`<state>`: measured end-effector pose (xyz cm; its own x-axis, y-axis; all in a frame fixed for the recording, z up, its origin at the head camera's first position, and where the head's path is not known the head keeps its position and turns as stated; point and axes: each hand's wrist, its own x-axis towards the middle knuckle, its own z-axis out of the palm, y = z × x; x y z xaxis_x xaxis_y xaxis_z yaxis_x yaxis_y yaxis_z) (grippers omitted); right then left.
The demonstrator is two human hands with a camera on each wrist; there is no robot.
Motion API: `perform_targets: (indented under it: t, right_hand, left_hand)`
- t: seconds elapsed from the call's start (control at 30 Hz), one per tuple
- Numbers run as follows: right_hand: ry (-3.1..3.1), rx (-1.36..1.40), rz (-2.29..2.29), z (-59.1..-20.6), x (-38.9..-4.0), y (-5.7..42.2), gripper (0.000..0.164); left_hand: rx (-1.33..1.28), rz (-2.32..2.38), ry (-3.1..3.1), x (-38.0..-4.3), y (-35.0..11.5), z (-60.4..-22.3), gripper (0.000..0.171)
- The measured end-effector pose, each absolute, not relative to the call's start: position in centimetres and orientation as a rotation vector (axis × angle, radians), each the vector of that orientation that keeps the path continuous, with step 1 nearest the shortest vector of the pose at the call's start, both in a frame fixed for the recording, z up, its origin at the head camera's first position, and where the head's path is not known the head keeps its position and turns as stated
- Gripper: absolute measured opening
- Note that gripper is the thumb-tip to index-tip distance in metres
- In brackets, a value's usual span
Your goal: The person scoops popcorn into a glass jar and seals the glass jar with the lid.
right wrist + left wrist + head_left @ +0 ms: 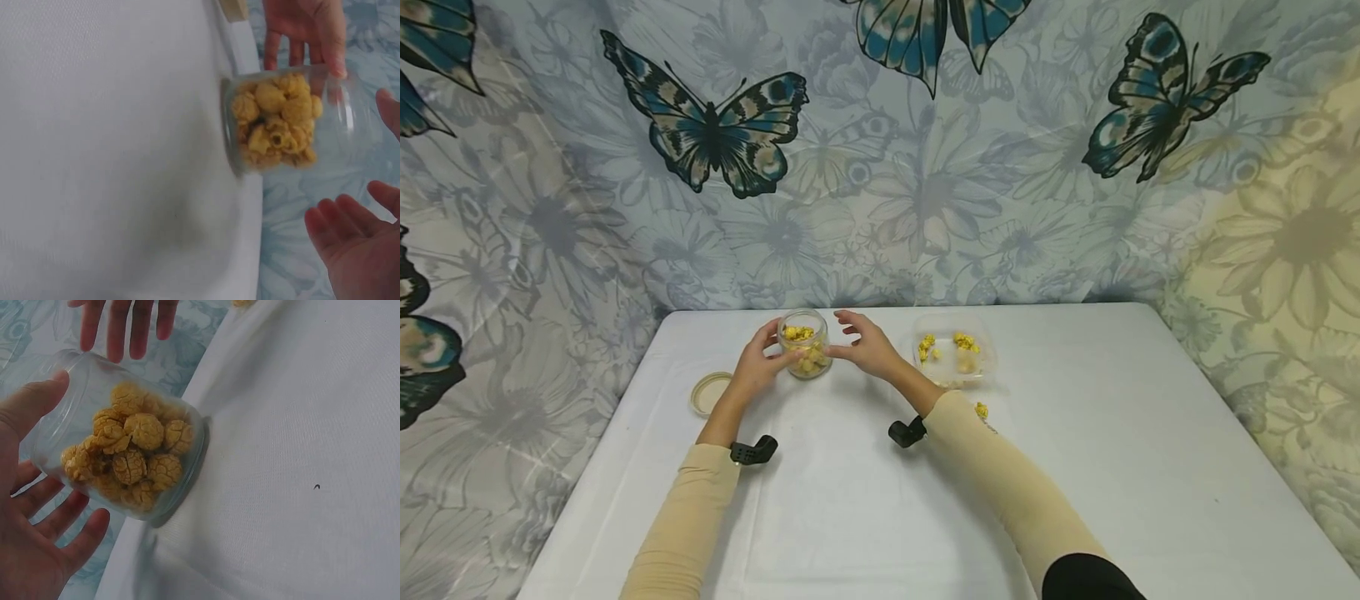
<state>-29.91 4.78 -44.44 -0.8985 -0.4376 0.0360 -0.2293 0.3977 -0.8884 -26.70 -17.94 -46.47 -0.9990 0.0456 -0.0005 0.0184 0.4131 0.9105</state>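
A clear glass jar [805, 343] stands upright without its lid near the far edge of the table, partly filled with yellow popcorn [145, 430]. My left hand [758, 365] holds the jar from the left, its thumb on the glass near the rim and fingers behind it. On the other side my right hand [872, 350] is raised close to the jar, thumb and fingers spread. In the right wrist view that right hand [369, 250] has a gap between its fingers and the jar [340, 137], with nothing in its grasp.
A round pale-rimmed lid [700, 396] lies left of the jar, beside my left forearm. To the right sits a clear plastic container [988, 367] with several popcorn pieces. One loose piece [982, 410] lies near my right sleeve. White cloth [842, 508] covers the table; butterfly-printed fabric [925, 208] hangs behind.
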Motion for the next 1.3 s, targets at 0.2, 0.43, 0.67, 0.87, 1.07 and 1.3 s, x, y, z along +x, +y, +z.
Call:
perform_targets:
  t: [0.2, 0.43, 0.67, 0.87, 1.07, 1.3]
  right_hand:
    - [2.461, -0.59, -1.472, -45.1, -29.8, 3.5, 0.082]
    - [2.467, -0.59, -1.471, -45.6, -29.9, 2.4, 0.084]
    - [2.481, -0.57, -1.479, -45.7, -30.1, 2.0, 0.086]
    - [2.501, -0.601, -1.466, -46.1, -30.8, 1.7, 0.079]
    - [2.433, -0.549, -1.494, -46.2, -30.9, 1.1, 0.076]
    - [2.401, -0.496, -1.531, -46.3, -30.9, 0.6, 0.078]
  left_hand:
    - [0.089, 1.695, 2.621, -26.7, -18.1, -46.5, 0.077]
    - [0.08, 1.689, 2.609, -26.7, -18.1, -46.7, 0.077]
    - [0.091, 1.663, 2.616, -26.6, -18.1, -46.7, 0.078]
    - [0.147, 1.654, 2.648, -26.6, -18.1, -46.7, 0.079]
    - [0.092, 1.654, 2.597, -26.4, -18.8, -46.4, 0.075]
    - [0.102, 1.621, 2.6, -26.4, -19.2, -46.0, 0.075]
